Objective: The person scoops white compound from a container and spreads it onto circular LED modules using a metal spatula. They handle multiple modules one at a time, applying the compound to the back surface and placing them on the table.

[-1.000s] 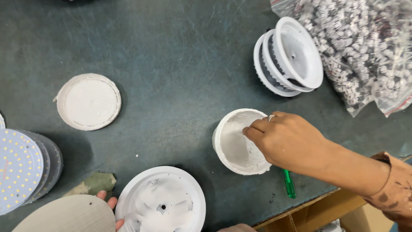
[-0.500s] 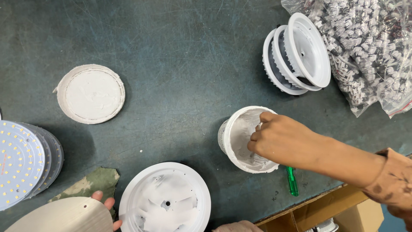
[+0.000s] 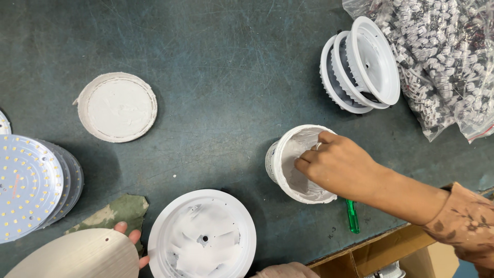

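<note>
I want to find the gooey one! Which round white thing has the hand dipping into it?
The small white tub near the table's front edge: the right hand has its fingers inside it. The flat lid and the wide white housing lie untouched by that hand.
</note>
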